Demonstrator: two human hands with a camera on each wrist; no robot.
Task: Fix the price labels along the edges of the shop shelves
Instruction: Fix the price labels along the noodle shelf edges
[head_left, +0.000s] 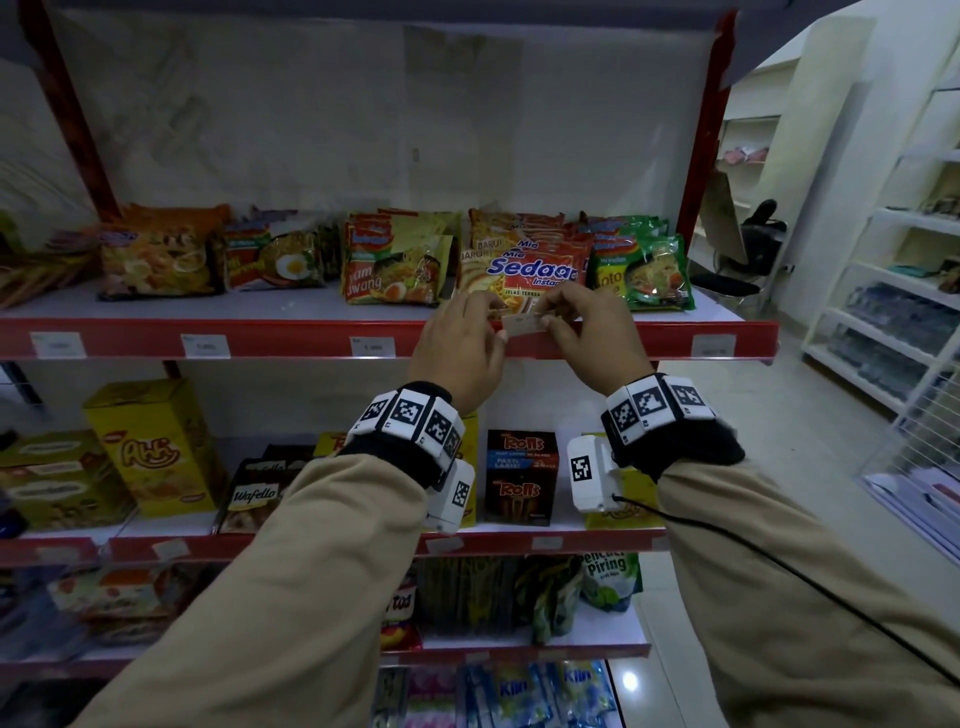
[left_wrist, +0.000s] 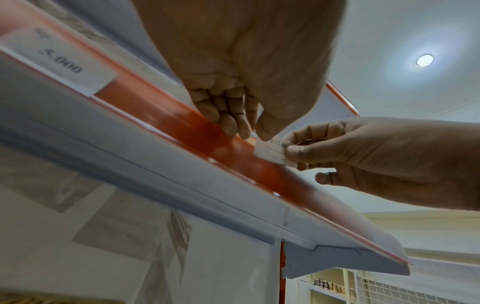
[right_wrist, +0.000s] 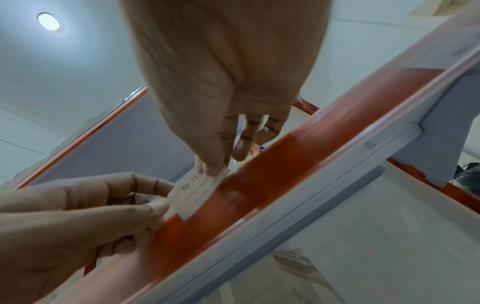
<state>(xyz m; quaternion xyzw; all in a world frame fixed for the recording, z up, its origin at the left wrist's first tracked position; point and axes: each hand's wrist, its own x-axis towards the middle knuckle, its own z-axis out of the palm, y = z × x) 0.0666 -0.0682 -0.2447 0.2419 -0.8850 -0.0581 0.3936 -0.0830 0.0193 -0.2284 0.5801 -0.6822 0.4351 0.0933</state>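
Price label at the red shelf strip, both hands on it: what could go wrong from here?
1. The price label sits tilted, only its lower edge at the red strip; it may seat crooked or miss the channel.
2. The right hand and left hand pinch thin paper at opposite ends; pushing could crease or tear it.
3. The Sedaap noodle packs lie just behind the hands; a knuckle could nudge them.

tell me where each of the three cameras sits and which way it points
Head: on the head, looking forward and down at the noodle shelf; both sleeves, left hand, right hand.
Left wrist: below the shelf's red edge strip, looking up; both hands.
Right wrist: likewise, from the other side.
All three share the price label pinched by both hands.
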